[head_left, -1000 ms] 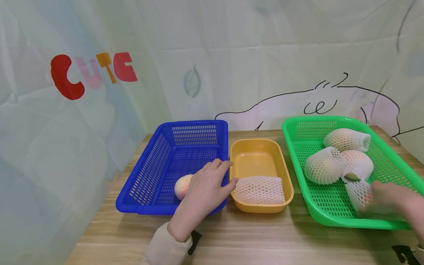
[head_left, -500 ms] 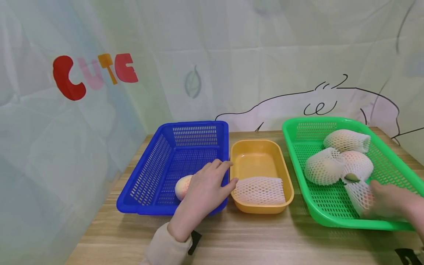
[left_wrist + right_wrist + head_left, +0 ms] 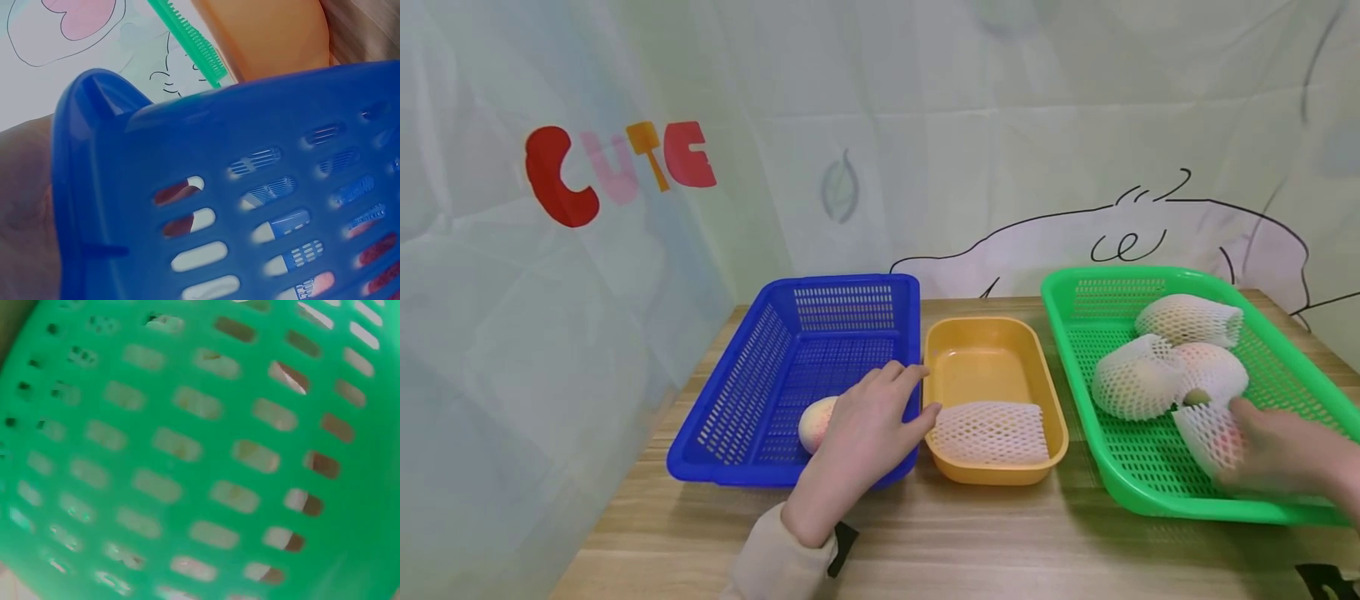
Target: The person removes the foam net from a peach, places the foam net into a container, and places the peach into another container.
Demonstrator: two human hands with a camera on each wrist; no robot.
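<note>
My left hand (image 3: 868, 417) lies over the near right part of the blue basket (image 3: 790, 479), its fingers loosely extended beyond the rim and holding nothing. Beneath it, partly covered, is a pale peach with a pink blush (image 3: 817, 423). In the green basket (image 3: 1078, 400), my right hand (image 3: 1281, 450) grips a peach in a white foam net (image 3: 1206, 437) near the front right corner. The hand covers much of that fruit. Beside it lie several other fruits in foam nets, including a whitish one (image 3: 1135, 379) and a pinkish one (image 3: 1213, 371). Basket walls fill most of both wrist views.
Between the two baskets stands a yellow tray (image 3: 981, 475) with white foam netting (image 3: 988, 432) lying in its near half. All three containers sit on a wooden table (image 3: 925, 542). A printed cloth (image 3: 880, 167) hangs behind and to the left.
My right hand has shifted slightly away from me, and the netted peach in it has tilted up a little toward the other fruits. The left hand has stayed in place.
</note>
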